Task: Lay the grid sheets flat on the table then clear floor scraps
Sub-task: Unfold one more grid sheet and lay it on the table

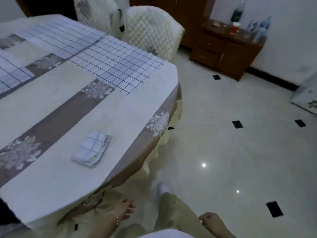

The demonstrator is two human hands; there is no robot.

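A large white grid sheet [109,62] with dark lines lies flat on the far right part of the table [51,169]. Another grid sheet [12,73] lies flat at the left edge. A small folded stack of grid paper [91,149] rests near the table's front. My left hand [124,209] hangs below the table edge, fingers loosely apart, holding nothing. My right hand [210,219] is low at the bottom, fingers curled in, with nothing seen in it. No scraps are clearly visible on the shiny floor [223,152].
The table has a cream and brown floral cloth [154,124] hanging over its edge. Two quilted white chairs [152,33] stand behind it. A wooden cabinet [226,50] with bottles and a red cup stands at the back right. The floor tiles have black inlays [237,124].
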